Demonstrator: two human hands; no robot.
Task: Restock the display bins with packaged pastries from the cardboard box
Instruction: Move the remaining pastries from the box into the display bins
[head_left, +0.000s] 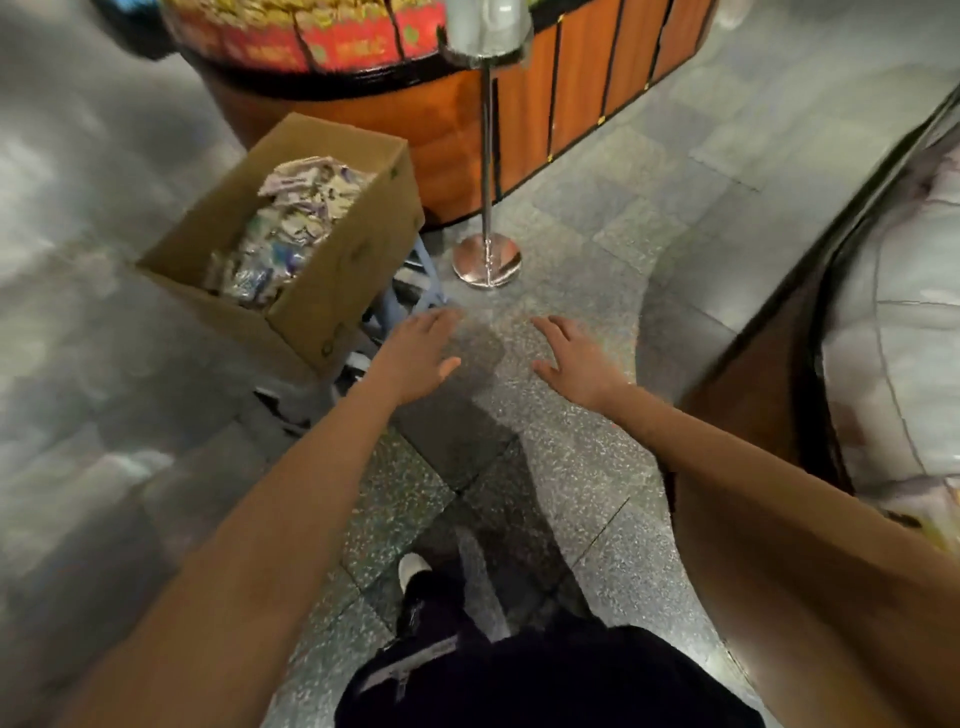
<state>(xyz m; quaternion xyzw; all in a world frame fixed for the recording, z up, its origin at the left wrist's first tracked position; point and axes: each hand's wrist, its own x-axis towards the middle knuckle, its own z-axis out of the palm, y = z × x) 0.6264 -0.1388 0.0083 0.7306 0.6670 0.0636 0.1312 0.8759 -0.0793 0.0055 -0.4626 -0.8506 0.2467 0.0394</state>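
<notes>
An open cardboard box (332, 283) stands at the left on a blue stool, part filled with packaged pastries (291, 223) in clear and pale wrappers. My left hand (421, 353) hovers palm down just right of the box's near corner, fingers spread and holding nothing. My right hand (574, 358) is stretched out beside it over the floor, also flat and holding nothing. A round display bin (311, 36) with red sides and yellow packets sits at the top. Another display bin (904, 322) with pale packets runs along the right edge.
A chrome stand (487, 257) with a round base rises from the speckled floor just beyond my hands. The wooden counter (545, 104) under the round bin curves behind it. A blue stool (410, 301) carries the box. My legs and one white shoe (413, 566) show below.
</notes>
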